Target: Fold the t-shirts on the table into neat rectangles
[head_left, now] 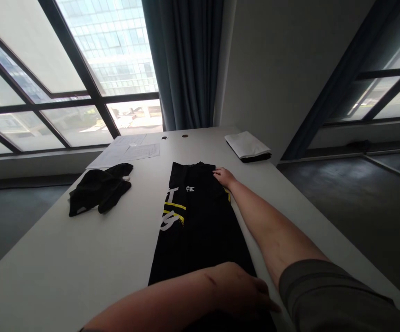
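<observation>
T-shirt [208,230], black, one. Condition: folded lengthwise into a long, narrow panel, lying flat on the pale surface [110,258] and running away from me. Decoration: large white lettering [168,221], cut off at the left edge; two yellow stripes [175,206] between the characters; small white mark [189,189] near the far end; yellow patch [228,195] at the right edge. Far right corner: touched by my right fingers [217,172]. Near portion: partly hidden beneath my left hand [244,293] and forearm.
</observation>
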`<act>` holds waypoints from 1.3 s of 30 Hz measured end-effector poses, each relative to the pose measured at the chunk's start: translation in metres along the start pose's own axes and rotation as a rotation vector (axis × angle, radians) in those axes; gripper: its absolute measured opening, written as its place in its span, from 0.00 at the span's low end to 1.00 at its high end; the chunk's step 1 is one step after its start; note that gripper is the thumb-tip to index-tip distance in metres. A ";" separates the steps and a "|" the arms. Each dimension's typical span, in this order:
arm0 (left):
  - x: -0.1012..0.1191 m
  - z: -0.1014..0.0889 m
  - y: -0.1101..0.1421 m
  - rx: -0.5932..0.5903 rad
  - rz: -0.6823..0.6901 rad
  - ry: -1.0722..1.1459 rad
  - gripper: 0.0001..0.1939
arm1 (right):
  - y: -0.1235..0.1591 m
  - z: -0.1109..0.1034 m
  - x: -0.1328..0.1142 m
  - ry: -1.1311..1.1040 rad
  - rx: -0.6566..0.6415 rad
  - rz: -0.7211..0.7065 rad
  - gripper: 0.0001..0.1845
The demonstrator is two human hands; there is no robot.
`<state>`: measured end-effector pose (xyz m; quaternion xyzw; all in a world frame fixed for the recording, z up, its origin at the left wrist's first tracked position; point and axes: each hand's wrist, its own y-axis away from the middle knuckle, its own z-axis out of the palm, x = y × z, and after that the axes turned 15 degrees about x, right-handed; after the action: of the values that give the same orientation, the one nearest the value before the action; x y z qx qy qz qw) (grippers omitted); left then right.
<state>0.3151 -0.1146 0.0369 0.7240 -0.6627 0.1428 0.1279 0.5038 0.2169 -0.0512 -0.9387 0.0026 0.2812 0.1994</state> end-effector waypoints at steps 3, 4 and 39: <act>0.003 -0.005 -0.006 -0.083 0.017 -0.037 0.22 | -0.002 -0.005 -0.002 -0.025 -0.016 0.026 0.22; 0.004 -0.007 -0.005 -0.093 0.020 -0.046 0.19 | -0.004 -0.008 -0.004 -0.031 -0.021 0.038 0.22; 0.018 0.045 0.192 0.621 -0.444 -0.168 0.05 | 0.115 -0.025 -0.123 -0.086 0.263 -0.240 0.20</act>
<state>0.1272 -0.1655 0.0009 0.8632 -0.4232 0.2458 -0.1241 0.3997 0.0885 -0.0101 -0.8852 -0.0814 0.2926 0.3525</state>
